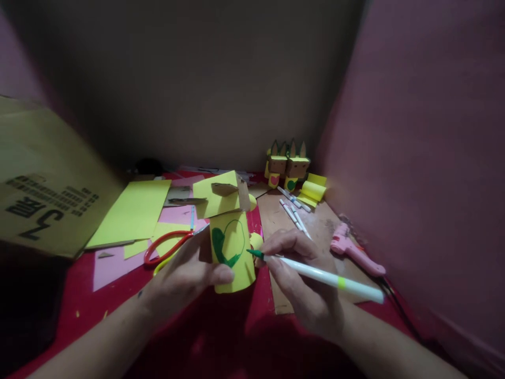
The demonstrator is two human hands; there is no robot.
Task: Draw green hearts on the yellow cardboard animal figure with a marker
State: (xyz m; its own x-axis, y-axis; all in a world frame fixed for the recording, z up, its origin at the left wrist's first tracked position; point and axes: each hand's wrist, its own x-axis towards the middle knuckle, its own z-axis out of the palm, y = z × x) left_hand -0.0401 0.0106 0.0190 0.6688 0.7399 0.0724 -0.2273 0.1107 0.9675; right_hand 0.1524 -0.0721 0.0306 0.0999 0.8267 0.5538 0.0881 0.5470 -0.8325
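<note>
Beside red-handled scissors, the left hand grips a yellow paper-tube figure with a partly filled green heart, between both hands; the right hand pinches a green-tipped marker, left of a pink glue gun.

Craft corner, I'd say; can't tell if home or studio. Red table boxed in by walls. Reference = board: markers on it, my pen over it, glue gun at its right edge, two paper figures behind it. Left of it: scissors, coloured paper and, far left, a printed carton.
</note>
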